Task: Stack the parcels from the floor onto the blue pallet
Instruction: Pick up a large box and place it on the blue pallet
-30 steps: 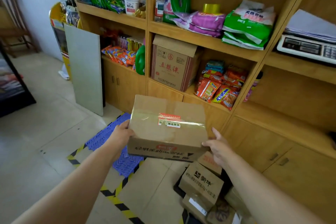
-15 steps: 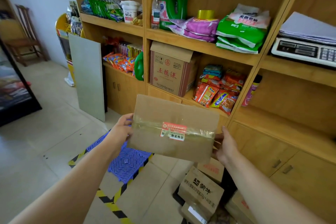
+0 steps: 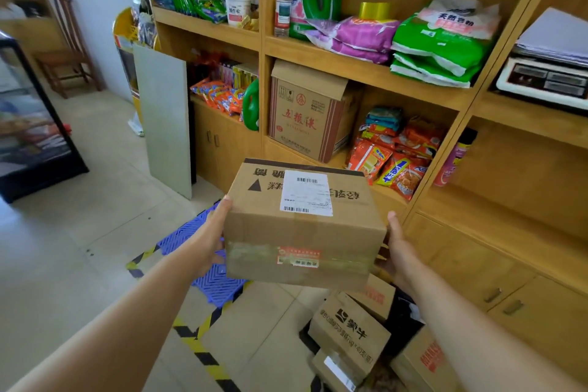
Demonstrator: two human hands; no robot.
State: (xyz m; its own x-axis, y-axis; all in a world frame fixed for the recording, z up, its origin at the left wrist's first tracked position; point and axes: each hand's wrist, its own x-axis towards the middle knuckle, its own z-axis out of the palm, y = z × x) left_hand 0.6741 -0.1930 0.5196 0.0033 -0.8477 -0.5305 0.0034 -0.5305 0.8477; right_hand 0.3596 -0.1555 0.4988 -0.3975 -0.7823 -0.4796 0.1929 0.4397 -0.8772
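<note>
- While the cardboard parcel (image 3: 302, 226) is held in the air at about chest height, its white shipping label (image 3: 306, 192) faces up and its taped face turns toward the person.
- Left hand (image 3: 210, 239) presses flat against the parcel's left side, fingers straight; right hand (image 3: 399, 248) does the same on the right side, thumb up, so the box is clamped between two palms.
- Below and left of the parcel lies the blue pallet (image 3: 203, 251), bare where visible, edged by yellow-black floor tape (image 3: 203, 328).
- More parcels (image 3: 350, 331) wait on the floor at lower right.
- Judged step: carrying, not yet placing.
- Next move likely calls for swinging left and lowering the box flat onto the pallet, then letting both palms off.
</note>
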